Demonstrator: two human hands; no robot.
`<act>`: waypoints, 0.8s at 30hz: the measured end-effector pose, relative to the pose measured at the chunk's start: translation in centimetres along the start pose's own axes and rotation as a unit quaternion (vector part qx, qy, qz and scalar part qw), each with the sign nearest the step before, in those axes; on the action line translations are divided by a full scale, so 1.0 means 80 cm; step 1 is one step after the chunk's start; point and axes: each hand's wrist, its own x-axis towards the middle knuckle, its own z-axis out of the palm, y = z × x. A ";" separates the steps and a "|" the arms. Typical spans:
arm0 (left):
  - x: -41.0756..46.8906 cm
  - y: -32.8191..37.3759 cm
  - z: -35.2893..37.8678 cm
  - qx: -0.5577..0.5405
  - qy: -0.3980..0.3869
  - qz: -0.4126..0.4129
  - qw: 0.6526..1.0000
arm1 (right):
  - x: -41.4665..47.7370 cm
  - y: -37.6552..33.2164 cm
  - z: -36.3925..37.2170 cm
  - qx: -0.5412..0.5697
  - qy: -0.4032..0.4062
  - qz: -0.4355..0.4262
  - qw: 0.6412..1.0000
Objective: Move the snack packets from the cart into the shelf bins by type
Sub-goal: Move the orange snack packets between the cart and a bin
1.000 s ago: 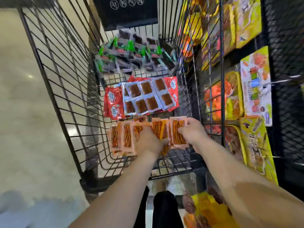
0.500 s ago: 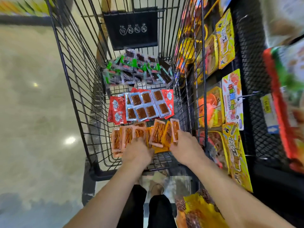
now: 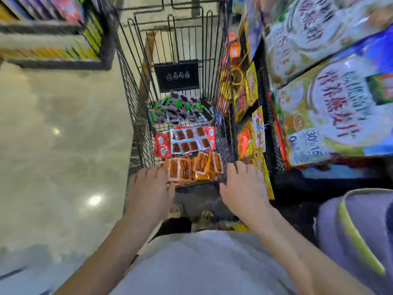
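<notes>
The black wire cart [image 3: 131, 103] holds three groups of snack packets: green-and-black ones [image 3: 180, 111] at the far end, red ones with clear windows [image 3: 185, 141] in the middle, and orange ones [image 3: 191, 167] nearest me. My left hand [image 3: 151, 188] sits at the cart's near left edge, with its fingers bent over the rim beside the orange packets. At the near right corner, my right hand [image 3: 244, 186] also has its fingers curled over the rim. Neither hand holds a packet. The view is blurred.
Black mesh shelving on the right carries yellow snack bags [image 3: 252, 86] low down and large blue-white bags [image 3: 331, 116] close to the camera. Another shelf [image 3: 53, 52] stands at the far left across a glossy floor. A purple-and-yellow object [image 3: 357, 226] lies at the lower right.
Both hands have drawn back from the orange packets to the cart's near rim, leaving the packets in the cart. The camera has risen and tilted, bringing in more of the right-hand shelf.
</notes>
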 end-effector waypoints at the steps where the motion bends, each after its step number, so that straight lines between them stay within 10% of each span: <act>1: -0.015 -0.003 -0.013 -0.004 0.016 0.001 1.000 | -0.017 0.001 -0.007 -0.002 0.015 0.004 1.000; 14: -0.063 -0.019 -0.101 0.018 0.127 0.201 0.971 | -0.218 -0.028 -0.061 0.074 0.118 0.219 0.966; 24: -0.156 0.068 -0.070 0.074 0.103 0.464 0.877 | -0.432 -0.090 0.020 0.155 0.073 0.466 0.868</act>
